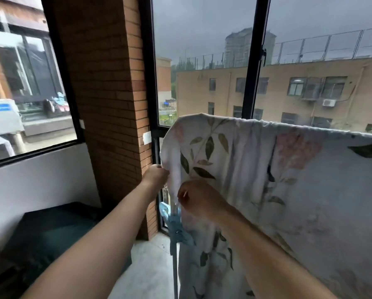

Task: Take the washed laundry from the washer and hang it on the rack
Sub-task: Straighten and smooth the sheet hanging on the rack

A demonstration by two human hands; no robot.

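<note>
Our left hand [156,175] gripped the left edge of the sheet [288,180] draped over the rack [175,277]; our right hand [199,199] pinched a fold beside it.

Right side: passage is barred by the floral sheet [288,190], hung over a top rail hidden beneath it and falling as a wide curtain in front of the window glass [202,50].
Sheet's left edge: a narrow gap is left between the cloth and the brick pillar [107,104]; it is occupied by the left hand [156,175], with the right hand [198,199] just beside it, both gripping the cloth.
Below the hands: the gap is narrowed by the rack's upright pole [174,266] and the blue clips [176,225] on it.
Lower left: open floor [146,264] is seen between the pillar and the pole; a dark covered box [51,229] stands against the white wall.
Above the sheet: open air is left up to the glass.
</note>
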